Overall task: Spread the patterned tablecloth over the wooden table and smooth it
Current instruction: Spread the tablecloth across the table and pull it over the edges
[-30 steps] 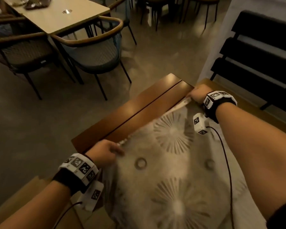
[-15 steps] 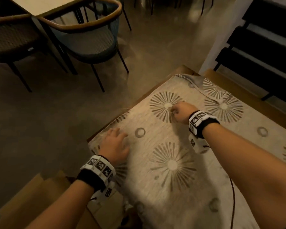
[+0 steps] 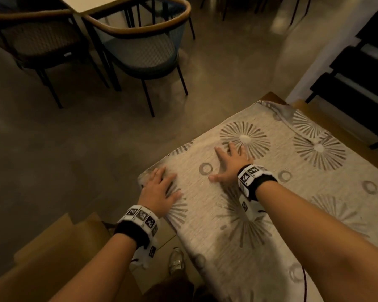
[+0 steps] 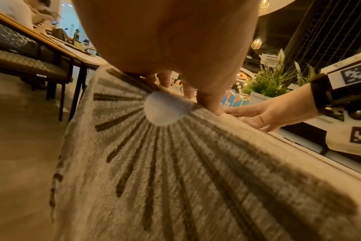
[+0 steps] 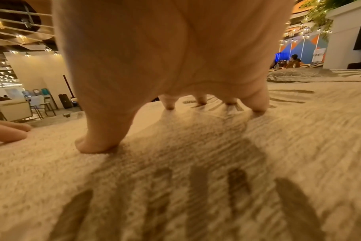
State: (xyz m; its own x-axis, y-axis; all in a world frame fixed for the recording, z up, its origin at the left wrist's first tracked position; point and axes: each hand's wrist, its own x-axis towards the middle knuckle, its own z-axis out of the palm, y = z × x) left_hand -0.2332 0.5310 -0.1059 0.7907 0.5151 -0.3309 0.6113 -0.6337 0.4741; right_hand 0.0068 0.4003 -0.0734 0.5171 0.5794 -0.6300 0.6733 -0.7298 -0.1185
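The beige patterned tablecloth (image 3: pixel 271 192) with grey sunburst and ring motifs lies over the wooden table, of which only a far corner (image 3: pixel 271 97) shows. My left hand (image 3: pixel 159 188) lies flat on the cloth at its near left corner, fingers straight. My right hand (image 3: pixel 229 164) presses flat with spread fingers just below a sunburst. In the left wrist view the cloth (image 4: pixel 175 179) drapes over the table edge under my left hand (image 4: pixel 196 91). In the right wrist view my right hand's fingertips (image 5: pixel 258 109) and thumb touch the cloth (image 5: pixel 175 187). A fold sits at the far corner (image 3: pixel 279 110).
Two dark chairs (image 3: pixel 144 53) and a pale table stand on the floor to the far left. A black bench (image 3: pixel 358 79) is at the right. A wooden bench or step (image 3: pixel 52 247) lies near left, with my shoe (image 3: pixel 176 260) beside it.
The cloth, held by its far edge a second ago, now covers the table. Both hands let go and lie flat on it; the right hand uncurled and spread its fingers.
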